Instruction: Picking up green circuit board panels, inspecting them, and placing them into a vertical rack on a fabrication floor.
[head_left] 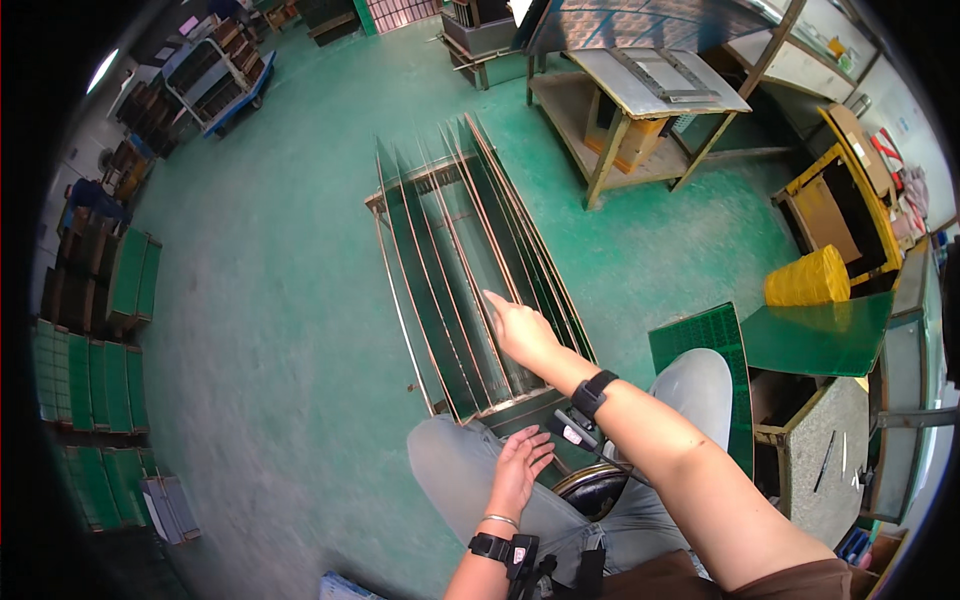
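Observation:
In front of my knees stands a metal rack (400,320) with several thin green circuit board panels (428,270) upright in it, their copper-coloured edges up. My right hand (525,335) reaches over the rack's middle, fingers closed at the top edge of one panel; the exact grip is partly hidden. Near the rack's close end, above my lap, my left hand (522,468) is held with its fingers apart and nothing in it. Each wrist wears a black strap.
A patterned green panel (708,350) leans beside my right knee, near another green sheet (820,335) and a yellow bucket-shaped thing (808,277). A grey-topped stand (815,460) is at right. A workbench (650,85) stands beyond. Racks of green panels (95,380) line the left; a blue trolley (220,90) stands far left.

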